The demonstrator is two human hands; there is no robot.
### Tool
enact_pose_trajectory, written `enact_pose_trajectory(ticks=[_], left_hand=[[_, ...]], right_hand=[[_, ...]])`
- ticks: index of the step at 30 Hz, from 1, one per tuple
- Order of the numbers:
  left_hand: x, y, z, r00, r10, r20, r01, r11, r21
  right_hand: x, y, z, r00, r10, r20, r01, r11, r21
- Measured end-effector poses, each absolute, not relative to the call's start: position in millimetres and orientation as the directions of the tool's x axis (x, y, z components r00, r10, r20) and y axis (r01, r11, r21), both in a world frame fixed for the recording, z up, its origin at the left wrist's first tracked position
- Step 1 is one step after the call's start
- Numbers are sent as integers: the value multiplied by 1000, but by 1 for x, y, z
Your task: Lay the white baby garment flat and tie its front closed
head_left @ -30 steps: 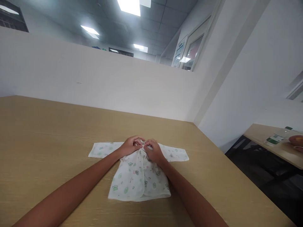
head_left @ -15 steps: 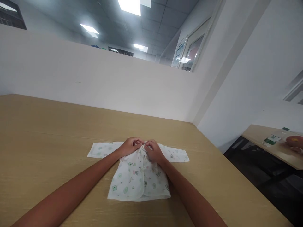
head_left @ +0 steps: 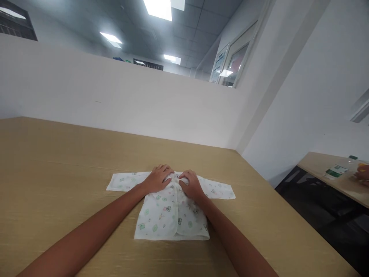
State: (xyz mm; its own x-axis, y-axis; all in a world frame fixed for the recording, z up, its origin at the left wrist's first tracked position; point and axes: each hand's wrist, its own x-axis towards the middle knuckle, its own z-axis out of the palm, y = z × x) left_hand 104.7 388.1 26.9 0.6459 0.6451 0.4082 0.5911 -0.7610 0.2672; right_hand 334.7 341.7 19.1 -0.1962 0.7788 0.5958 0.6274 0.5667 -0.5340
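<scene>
A small white baby shirt (head_left: pixel 161 219) with green and dark animal prints lies front side up on the wooden table (head_left: pixel 72 161), its sleeves stretched out to both sides. Its front edges overlap down the middle, and a small label shows inside the neckline. My left hand (head_left: pixel 158 177) rests on the shirt's left shoulder beside the collar, fingers stretched and apart. Across the neckline, my right hand (head_left: pixel 190 184) lies on the other shoulder with its fingers bent loosely and thumb apart. Neither hand grips the cloth. Under the palms the fabric is hidden.
A low white partition wall (head_left: pixel 129 104) borders the table's far side. To the right, past the table's edge, a second table (head_left: pixel 319 161) bears a clear bottle (head_left: pixel 337 169) with a green cap. A hand (head_left: pixel 362 172) shows at the far right edge.
Both hands have let go of the collar where they pinched it together. They now lie flatter and slightly apart, and the neckline is spread with its label showing.
</scene>
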Motion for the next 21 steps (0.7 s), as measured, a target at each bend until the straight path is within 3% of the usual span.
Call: enact_pose_trajectory(ticks=[21], left_hand=[[106, 390, 23, 628, 660, 412, 592, -749, 297]], right_hand=[[334, 329, 28, -433, 706, 561, 666, 669, -328]])
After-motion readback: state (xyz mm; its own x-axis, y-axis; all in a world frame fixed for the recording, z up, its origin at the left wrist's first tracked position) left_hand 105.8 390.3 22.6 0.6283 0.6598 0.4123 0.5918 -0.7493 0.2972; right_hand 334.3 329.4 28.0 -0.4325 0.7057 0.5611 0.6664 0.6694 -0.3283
